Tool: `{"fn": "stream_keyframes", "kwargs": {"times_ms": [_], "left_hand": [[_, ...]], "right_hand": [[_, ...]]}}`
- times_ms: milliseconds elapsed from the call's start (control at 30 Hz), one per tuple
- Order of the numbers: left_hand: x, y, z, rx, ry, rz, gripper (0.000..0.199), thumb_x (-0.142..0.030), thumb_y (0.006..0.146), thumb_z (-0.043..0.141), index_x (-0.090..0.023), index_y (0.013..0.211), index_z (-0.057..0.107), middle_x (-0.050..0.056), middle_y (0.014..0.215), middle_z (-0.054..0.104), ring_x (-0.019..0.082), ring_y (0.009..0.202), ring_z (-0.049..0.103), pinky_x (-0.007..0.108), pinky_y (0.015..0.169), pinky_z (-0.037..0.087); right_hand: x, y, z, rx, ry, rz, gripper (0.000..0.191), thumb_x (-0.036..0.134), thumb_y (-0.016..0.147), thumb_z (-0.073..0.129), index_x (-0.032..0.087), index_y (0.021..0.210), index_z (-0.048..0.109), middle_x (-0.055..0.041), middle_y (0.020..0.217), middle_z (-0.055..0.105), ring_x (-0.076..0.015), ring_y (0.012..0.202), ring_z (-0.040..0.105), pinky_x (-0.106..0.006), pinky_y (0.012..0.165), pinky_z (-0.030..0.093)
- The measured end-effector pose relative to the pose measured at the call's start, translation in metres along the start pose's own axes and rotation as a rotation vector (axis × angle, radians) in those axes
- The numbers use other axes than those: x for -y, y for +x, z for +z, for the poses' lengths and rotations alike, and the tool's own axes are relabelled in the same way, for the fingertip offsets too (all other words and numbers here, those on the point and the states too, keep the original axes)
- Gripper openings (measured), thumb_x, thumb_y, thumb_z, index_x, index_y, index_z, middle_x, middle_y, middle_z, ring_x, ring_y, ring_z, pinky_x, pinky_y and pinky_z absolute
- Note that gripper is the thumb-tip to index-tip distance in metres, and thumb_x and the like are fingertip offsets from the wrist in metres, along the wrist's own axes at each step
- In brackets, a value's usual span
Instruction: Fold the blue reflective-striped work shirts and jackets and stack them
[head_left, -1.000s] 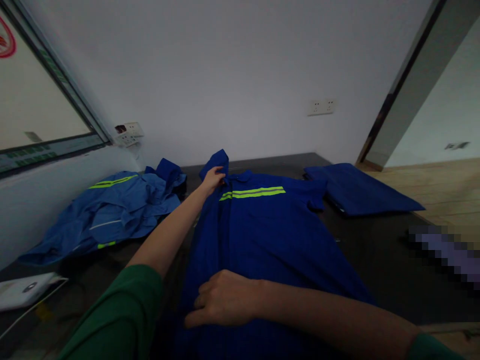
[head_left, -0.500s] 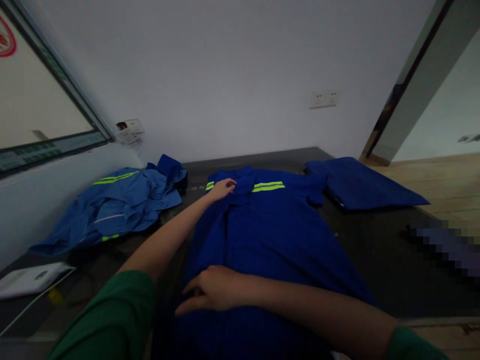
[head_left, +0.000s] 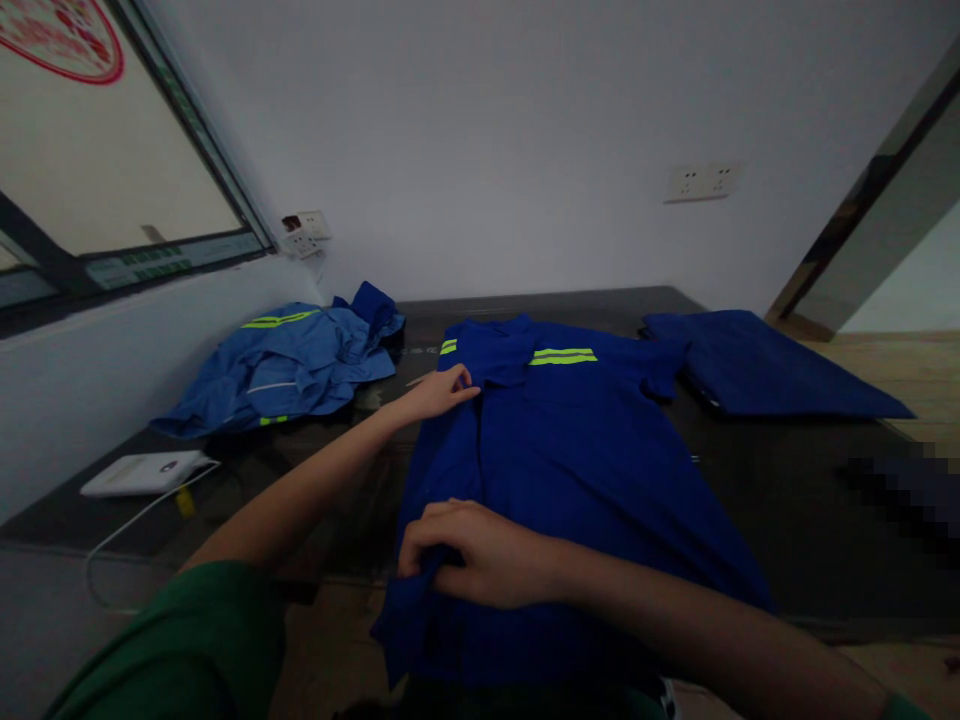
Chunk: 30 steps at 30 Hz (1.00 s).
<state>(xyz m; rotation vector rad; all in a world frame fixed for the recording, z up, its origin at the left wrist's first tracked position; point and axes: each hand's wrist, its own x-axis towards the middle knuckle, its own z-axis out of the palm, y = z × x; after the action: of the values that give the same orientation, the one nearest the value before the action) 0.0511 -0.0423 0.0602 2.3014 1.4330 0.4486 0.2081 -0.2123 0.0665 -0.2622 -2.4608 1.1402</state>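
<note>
A dark blue garment [head_left: 585,450] with yellow-green stripes lies spread on the dark table, its near end at the table's front edge. My left hand [head_left: 448,390] rests at the garment's left side, just below the short stripe, fingers curled; whether cloth is between them is hard to see. Lower down, my right hand [head_left: 480,550] is closed on the garment's lower left edge, and a flap of cloth hangs beneath its fingers.
A crumpled lighter blue garment [head_left: 289,370] lies at the back left. Nearer is a white device [head_left: 142,474] with a cable. A folded dark blue cloth [head_left: 757,365] lies on the right of the table [head_left: 795,520]. Wall sockets [head_left: 701,183] are behind.
My right hand has gone from open over the cloth to gripping its lower left edge, which is now raised. My left hand has moved slightly down along the garment's side. The view has shifted.
</note>
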Motion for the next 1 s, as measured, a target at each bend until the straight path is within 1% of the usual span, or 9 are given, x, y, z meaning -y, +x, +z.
{"fn": "stream_keyframes", "kwargs": {"times_ms": [100,167,267,333,500,600,733,867,1000], "left_hand": [[-0.029,-0.089,-0.014,0.043,-0.415,-0.007,0.044,-0.062,0.079,0.053,-0.020,0.085,0.060,0.005,0.074,0.062,0.018,0.066,0.057,0.028,0.066,0.048],[-0.041,-0.160,-0.014,0.064,-0.635,-0.126,0.054,-0.072,0.066,0.060,-0.020,0.080,0.067,0.009,0.078,0.066,0.024,0.076,0.062,0.033,0.072,0.051],[-0.043,-0.248,0.010,-0.095,-0.744,-0.364,0.063,-0.048,0.035,0.088,-0.024,0.092,0.074,0.013,0.106,0.070,0.036,0.109,0.060,0.041,0.090,0.050],[-0.040,-0.280,0.038,-0.196,-0.711,-0.463,0.068,-0.032,0.030,0.091,-0.027,0.096,0.074,0.011,0.114,0.069,0.037,0.114,0.058,0.044,0.095,0.049],[-0.052,-0.287,0.102,-0.600,-0.646,-0.497,0.048,-0.039,0.060,0.079,-0.023,0.104,0.068,0.008,0.112,0.069,0.031,0.113,0.060,0.041,0.098,0.048],[-0.063,-0.285,0.118,-0.789,-0.634,-0.501,0.039,-0.038,0.070,0.073,-0.021,0.104,0.063,0.007,0.104,0.068,0.026,0.099,0.064,0.033,0.085,0.054],[-0.060,-0.295,0.128,-1.036,-0.569,-0.439,0.022,-0.033,0.073,0.070,-0.023,0.086,0.055,0.002,0.088,0.059,0.018,0.082,0.059,0.026,0.072,0.051],[-0.049,-0.306,0.152,-1.095,-0.626,-0.380,0.022,-0.029,0.076,0.068,-0.023,0.081,0.048,0.000,0.082,0.051,0.014,0.076,0.055,0.022,0.067,0.048],[-0.048,-0.305,0.187,-1.046,-0.631,-0.433,0.036,-0.032,0.072,0.071,-0.023,0.100,0.049,0.007,0.105,0.053,0.021,0.098,0.058,0.031,0.082,0.051]], "right_hand": [[0.009,-0.014,-0.004,-0.052,-0.035,0.011,0.024,-0.004,0.076,0.049,0.017,0.087,0.056,-0.0016,0.093,0.065,-0.0136,0.091,0.057,-0.026,0.087,0.041],[0.012,-0.016,-0.006,-0.101,-0.032,-0.015,0.026,-0.004,0.076,0.047,0.017,0.087,0.057,-0.0022,0.092,0.065,-0.0138,0.090,0.058,-0.025,0.083,0.043],[0.013,-0.010,-0.008,-0.169,-0.037,-0.058,0.028,-0.003,0.078,0.047,0.017,0.092,0.060,-0.0022,0.093,0.066,-0.0138,0.091,0.059,-0.025,0.082,0.045],[0.014,-0.001,-0.010,-0.167,-0.052,-0.055,0.030,-0.003,0.080,0.047,0.017,0.096,0.062,-0.0023,0.097,0.068,-0.0133,0.093,0.061,-0.025,0.084,0.045],[0.016,0.030,-0.011,-0.100,-0.257,0.043,0.029,-0.001,0.083,0.050,0.016,0.101,0.065,-0.0037,0.097,0.068,-0.0150,0.094,0.062,-0.026,0.085,0.044],[0.021,0.044,-0.012,-0.078,-0.370,0.011,0.025,0.002,0.085,0.050,0.017,0.099,0.064,-0.0030,0.095,0.066,-0.0153,0.094,0.060,-0.026,0.083,0.042],[0.029,0.049,-0.017,-0.003,-0.417,-0.085,0.025,0.001,0.085,0.048,0.017,0.098,0.062,-0.0029,0.096,0.064,-0.0150,0.095,0.057,-0.026,0.081,0.040],[0.031,0.040,-0.015,0.088,-0.501,-0.170,0.023,0.000,0.084,0.047,0.017,0.092,0.060,-0.0025,0.099,0.065,-0.0159,0.100,0.052,-0.029,0.083,0.036],[0.027,0.025,-0.004,0.191,-0.658,-0.205,0.015,0.006,0.085,0.050,0.018,0.087,0.060,-0.0023,0.103,0.065,-0.0180,0.097,0.048,-0.032,0.076,0.032]]}}
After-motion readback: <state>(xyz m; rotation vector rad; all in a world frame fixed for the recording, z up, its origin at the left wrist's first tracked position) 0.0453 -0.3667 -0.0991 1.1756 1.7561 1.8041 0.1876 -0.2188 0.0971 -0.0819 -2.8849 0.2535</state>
